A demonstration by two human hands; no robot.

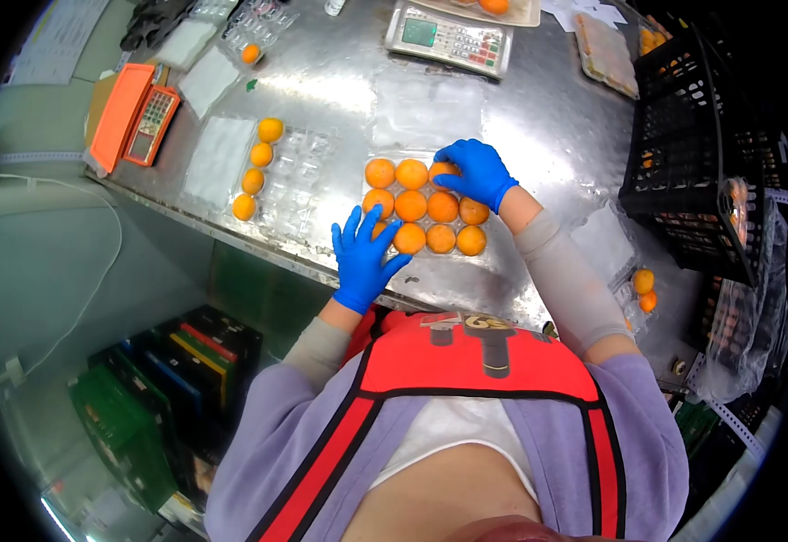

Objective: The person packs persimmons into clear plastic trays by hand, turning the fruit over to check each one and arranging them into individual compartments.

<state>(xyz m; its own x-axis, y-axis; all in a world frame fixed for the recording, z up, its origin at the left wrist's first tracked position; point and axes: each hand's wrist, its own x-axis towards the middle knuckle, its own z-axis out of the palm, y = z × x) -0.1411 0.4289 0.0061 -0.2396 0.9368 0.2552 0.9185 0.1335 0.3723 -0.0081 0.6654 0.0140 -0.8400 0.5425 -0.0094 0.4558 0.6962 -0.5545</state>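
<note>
Left hand (364, 259): blue-gloved, open with fingers spread, at the 8 o'clock corner of the filled tray; its fingertips lie over the oranges there, partly covering them.
Right hand (477, 175): blue-gloved, at the tray's 1 o'clock edge, with thumb and fingers curled around the top-row orange (442, 170); whether that fruit is raised from its cup, I cannot tell.
Filled tray (426, 208): clear plastic, on the metal table (539, 117) in front of the person, with oranges in three rows; the middle and bottom rows hold four each, while the hand hides the top row's right end.
Second tray (299, 176): clear, at 9 o'clock from the filled one, a line of four oranges along its left side.
White sheets: one (216, 158) lies just beyond the second tray, toward 10 o'clock.
Scale (448, 41): at 12 o'clock, its small screen lit green.
Orange-cased calculator (151, 125): at 10 o'clock, near the table edge.
Wrapped pack (606, 54): at 2 o'clock.
Black crate (683, 154): at 3 o'clock, of openwork plastic.
Loose-looking fruit (644, 281): two orange pieces at 4 o'clock, beside clear plastic.
</note>
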